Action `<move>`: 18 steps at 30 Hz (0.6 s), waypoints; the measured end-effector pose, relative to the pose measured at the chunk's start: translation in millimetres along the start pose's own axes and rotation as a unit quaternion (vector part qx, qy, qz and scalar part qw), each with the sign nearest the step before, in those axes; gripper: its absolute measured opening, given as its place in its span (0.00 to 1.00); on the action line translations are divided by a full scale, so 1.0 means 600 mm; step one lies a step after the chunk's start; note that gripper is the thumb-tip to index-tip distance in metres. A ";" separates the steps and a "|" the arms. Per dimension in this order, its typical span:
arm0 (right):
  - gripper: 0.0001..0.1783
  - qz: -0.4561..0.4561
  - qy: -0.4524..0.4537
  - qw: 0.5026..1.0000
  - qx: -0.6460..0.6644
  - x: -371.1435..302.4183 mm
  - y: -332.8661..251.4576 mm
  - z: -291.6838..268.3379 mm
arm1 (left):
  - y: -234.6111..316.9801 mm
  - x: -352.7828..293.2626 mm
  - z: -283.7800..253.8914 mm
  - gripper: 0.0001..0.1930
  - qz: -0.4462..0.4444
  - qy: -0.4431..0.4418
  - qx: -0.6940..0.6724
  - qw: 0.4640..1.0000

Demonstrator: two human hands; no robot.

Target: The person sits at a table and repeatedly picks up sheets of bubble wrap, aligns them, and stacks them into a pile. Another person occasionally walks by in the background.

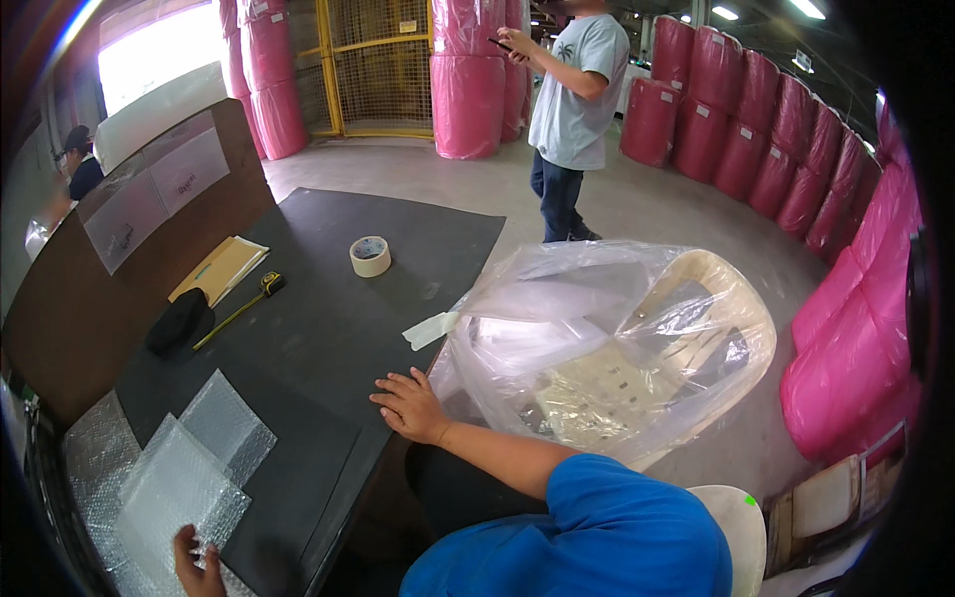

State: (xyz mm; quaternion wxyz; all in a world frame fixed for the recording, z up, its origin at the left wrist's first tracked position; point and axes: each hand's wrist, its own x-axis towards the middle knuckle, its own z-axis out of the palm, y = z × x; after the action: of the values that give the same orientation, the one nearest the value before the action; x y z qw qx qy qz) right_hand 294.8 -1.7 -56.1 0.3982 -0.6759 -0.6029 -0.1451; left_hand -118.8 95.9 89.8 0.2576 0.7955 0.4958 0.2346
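Note:
My right hand (413, 406) lies flat with its fingers spread on the right edge of the dark table (328, 328). At the lower left, my left hand (199, 569) is partly in view over the bubble wrap, fingers apart; I see nothing held in it. Beside and beyond it are clear bubble wrap pieces: one sheet (179, 493) on top, another (227, 423) sticking out behind it, and a wider piece (97, 458) at the table's left side. Whether my left fingers touch the top sheet is hard to tell.
On the table are a tape roll (370, 257), a yellow tape measure (271, 285) partly drawn out, a black item (179, 320) and brown envelopes (221, 269). A large clear plastic bag (557, 298) lines a bin on the right. A person (577, 90) stands beyond, near pink wrapped rolls (708, 109).

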 end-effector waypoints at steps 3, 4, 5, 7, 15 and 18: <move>0.14 0.003 0.001 1.000 -0.008 0.000 -0.003 0.004 | -0.114 0.036 -0.038 0.21 0.051 0.120 0.176 0.976; 0.14 0.003 0.000 1.000 -0.010 0.001 -0.006 0.006 | -0.165 0.045 -0.047 0.23 0.033 0.154 0.221 0.962; 0.14 0.003 -0.003 1.000 -0.016 0.002 -0.006 0.007 | -0.197 0.049 -0.041 0.24 0.015 0.186 0.261 0.947; 0.14 0.020 -0.010 0.999 -0.028 -0.004 -0.002 0.000 | -0.191 0.060 -0.014 0.28 -0.114 0.155 0.324 0.926; 0.14 0.081 -0.112 0.990 -0.011 0.043 -0.033 -0.006 | -0.135 0.030 -0.003 0.36 -0.209 0.030 0.320 0.923; 0.15 0.080 -0.121 0.980 0.139 0.105 -0.065 0.023 | -0.153 0.030 -0.008 0.30 -0.122 0.162 0.307 0.930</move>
State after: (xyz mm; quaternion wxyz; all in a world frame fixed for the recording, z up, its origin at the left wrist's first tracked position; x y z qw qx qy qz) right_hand 269.2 50.3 -8.0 0.4226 -0.6726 -0.6049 0.0552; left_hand -175.9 147.7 36.8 -0.0565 0.7202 0.6718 0.1635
